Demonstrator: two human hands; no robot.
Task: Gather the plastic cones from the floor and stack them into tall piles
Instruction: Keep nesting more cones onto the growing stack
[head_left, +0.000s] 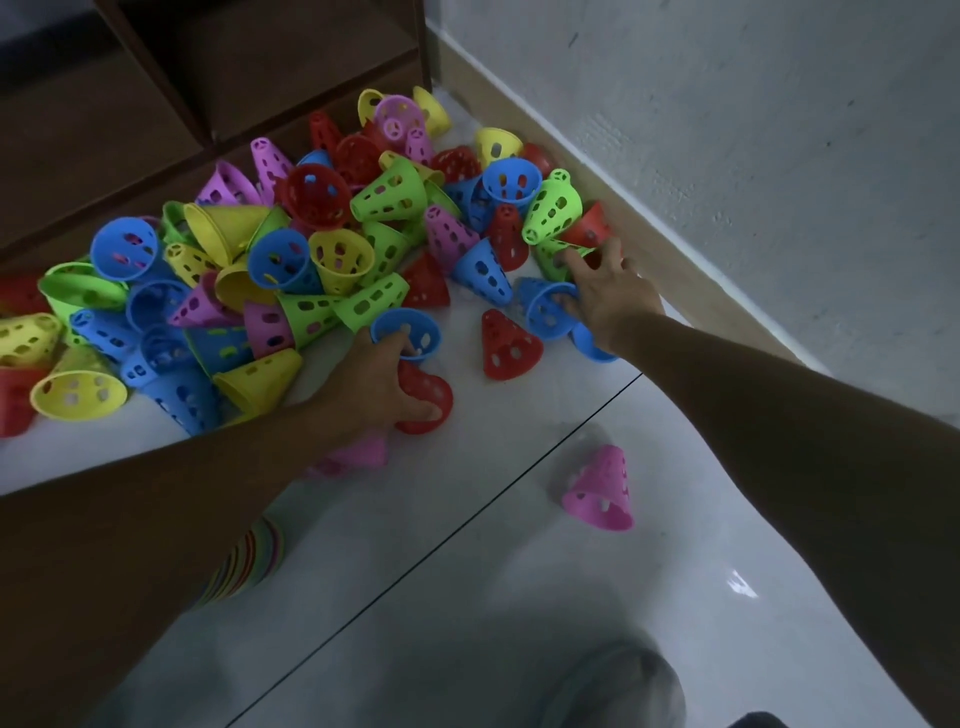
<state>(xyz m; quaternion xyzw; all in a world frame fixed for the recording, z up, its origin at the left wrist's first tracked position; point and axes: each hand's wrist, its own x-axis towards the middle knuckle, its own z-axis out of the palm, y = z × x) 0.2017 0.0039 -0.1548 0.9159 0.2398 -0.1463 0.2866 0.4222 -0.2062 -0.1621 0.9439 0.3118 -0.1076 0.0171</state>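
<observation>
I have both hands out over the heap of cones (291, 260), which lies along the foot of the dark shelf unit (156, 104) and runs to the skirting of the wall (727, 156). My left hand (374, 384) is clamped down on a red cone (428, 397) lying on its side on the white floor (519, 597), thumb and fingers curled round it, with an upturned blue cone (405, 332) touching the fingertips just beyond. My right hand (605, 296) reaches further, fingers spread; they seem to hook the rim of another blue cone (545, 309), though the blur there keeps me from being sure it is gripped.

What matters next: that blue cone lies on its side, mouth towards me, long axis pointing away into the heap, so I judge it must be turned upright before it nests. A lone red cone (506, 345) stands between my hands, nearer the right. A pink cone (602, 491) lies well apart, close to me. A striped stack (254, 561) peeks from under my left forearm.
</observation>
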